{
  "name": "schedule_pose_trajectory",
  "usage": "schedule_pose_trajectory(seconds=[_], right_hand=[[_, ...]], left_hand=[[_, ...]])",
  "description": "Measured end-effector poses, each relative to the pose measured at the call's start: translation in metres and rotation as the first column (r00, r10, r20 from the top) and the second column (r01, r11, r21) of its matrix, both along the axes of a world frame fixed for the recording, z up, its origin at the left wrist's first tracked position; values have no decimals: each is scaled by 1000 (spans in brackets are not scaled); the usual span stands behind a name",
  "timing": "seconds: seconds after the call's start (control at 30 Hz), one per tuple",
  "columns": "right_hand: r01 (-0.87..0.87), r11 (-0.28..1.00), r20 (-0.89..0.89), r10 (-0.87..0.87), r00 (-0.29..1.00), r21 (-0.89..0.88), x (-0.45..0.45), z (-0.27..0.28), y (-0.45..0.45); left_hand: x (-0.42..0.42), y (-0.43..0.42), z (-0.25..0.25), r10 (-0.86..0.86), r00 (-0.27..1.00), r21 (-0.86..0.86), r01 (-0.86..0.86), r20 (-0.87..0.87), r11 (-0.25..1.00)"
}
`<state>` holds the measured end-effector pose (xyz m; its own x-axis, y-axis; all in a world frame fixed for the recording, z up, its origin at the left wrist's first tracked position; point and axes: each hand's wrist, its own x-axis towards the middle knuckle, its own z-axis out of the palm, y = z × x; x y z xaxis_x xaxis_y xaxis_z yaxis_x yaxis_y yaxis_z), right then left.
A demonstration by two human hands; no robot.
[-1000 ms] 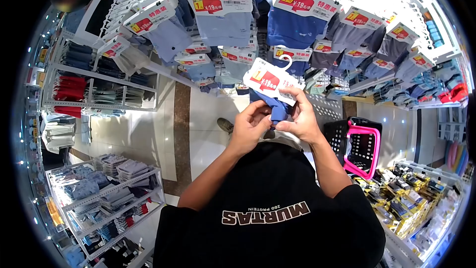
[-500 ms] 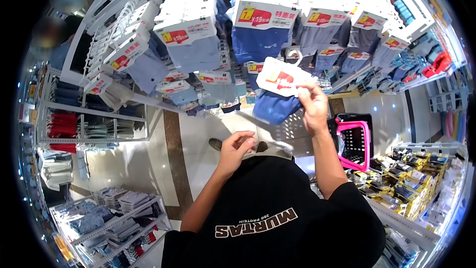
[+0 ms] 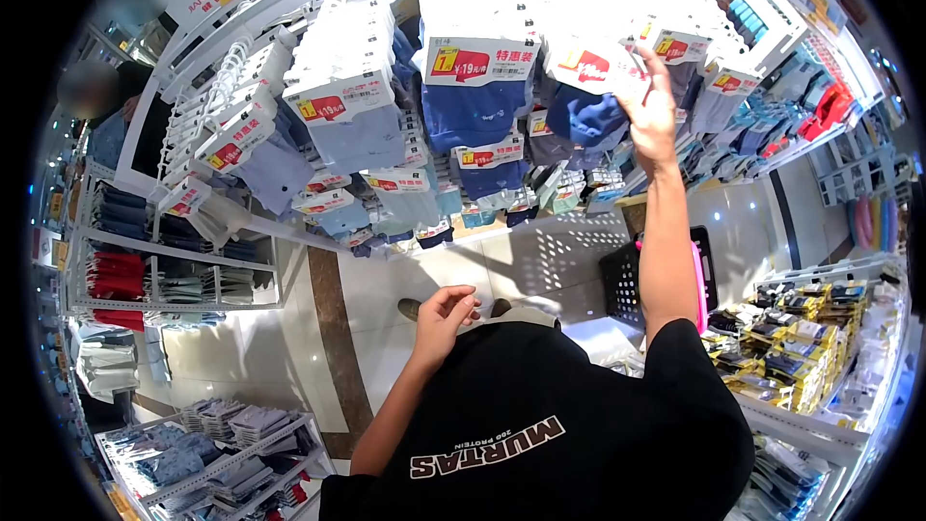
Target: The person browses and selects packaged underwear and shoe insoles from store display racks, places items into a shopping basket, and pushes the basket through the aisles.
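My right hand (image 3: 656,121) is raised at the rack, fingers and thumb closed on the edge of a carded pack of dark blue underpants (image 3: 585,118). Its white card with a red and yellow price label faces me, and my fingers cover the right end. Beside it hang more carded packs, among them a blue pair (image 3: 473,114) to the left and a light blue pair (image 3: 345,138) further left. My left hand (image 3: 446,316) hovers low in front of my body, loosely curled, and no object shows in it.
A white display rack with rows of hanging packs spans the front. A black shopping basket (image 3: 622,280) with a pink handle is on the floor at right. Bins of yellow packages (image 3: 805,352) stand lower right, folded clothes (image 3: 241,429) lower left. Another person is at far left.
My right hand has moved forward and up with the underpants pack, from over the floor to the rack's front row. My left hand has dropped slightly nearer my body. The view has shifted somewhat.
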<state>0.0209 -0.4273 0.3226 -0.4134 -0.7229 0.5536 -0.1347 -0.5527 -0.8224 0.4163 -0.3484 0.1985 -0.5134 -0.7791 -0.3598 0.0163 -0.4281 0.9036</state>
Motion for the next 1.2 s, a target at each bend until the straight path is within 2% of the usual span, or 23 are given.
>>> schedule_pose_trajectory(seconds=[0.07, 0.2, 0.33, 0.37, 0.5, 0.6, 0.63, 0.73, 0.77, 0.83, 0.9, 0.93, 1.0, 1.03, 1.07, 1.1, 1.2], right_hand=[[77, 997, -84, -77, 993, -7, 2, -5, -4], [4, 1000, 41, -4, 999, -18, -3, -19, -13], [106, 994, 32, -107, 994, 25, 4, -21, -6], [160, 987, -38, -159, 986, 21, 0, -27, -6], [194, 980, -38, -193, 981, 42, -4, -39, 7], [376, 924, -196, -357, 914, 74, -13, -58, 14], [372, 919, -96, -362, 927, 126, -8, -59, 21], [306, 949, 47, -311, 949, 79, 3, -80, 34], [348, 931, 53, -355, 933, 106, 4, -92, 39], [379, 901, 197, -419, 887, 211, 6, -135, 45], [223, 841, 321, -413, 852, 492, 24, -151, 59], [150, 828, 408, -413, 814, 540, 33, -165, 63], [122, 793, 338, -386, 858, 597, 52, -186, 73], [81, 787, 376, -380, 846, 612, 62, -189, 74], [39, 781, 413, -371, 832, 624, 74, -191, 74], [43, 758, 368, -365, 855, 651, 84, -195, 74], [-69, 747, 380, -255, 889, 662, 115, -203, 71]], left_hand=[[1, 1, -2, 5, 1000, -1, -5, 0, 1000], [4, 3, -2, 13, 1000, 7, -13, 6, 1000], [8, 4, -15, -67, 997, -46, 65, -28, 997], [8, 4, -18, -86, 996, -47, 85, -15, 995], [4, 5, -18, -85, 996, -29, 85, 3, 996], [1, 5, -21, -53, 998, -19, 54, 24, 998], [1, 4, -21, -66, 997, -23, 67, 34, 997], [-2, 4, -24, -92, 994, -10, 93, 53, 996], [-2, 4, -26, -101, 993, -3, 102, 61, 995], [-4, 7, -31, -110, 991, 18, 109, 77, 994], [-7, 8, -27, -64, 997, -31, 66, 48, 997], [-8, 7, -17, -45, 998, -51, 47, 38, 998], [5, -13, 15, 151, 983, -282, -117, 102, 952], [11, -29, 45, 284, 949, -337, -226, 134, 914], [23, -48, 61, 377, 924, -420, -316, 69, 851], [32, -63, 79, 451, 891, -478, -375, 50, 794], [43, -98, 105, 445, 895, -547, -383, -20, 745]])
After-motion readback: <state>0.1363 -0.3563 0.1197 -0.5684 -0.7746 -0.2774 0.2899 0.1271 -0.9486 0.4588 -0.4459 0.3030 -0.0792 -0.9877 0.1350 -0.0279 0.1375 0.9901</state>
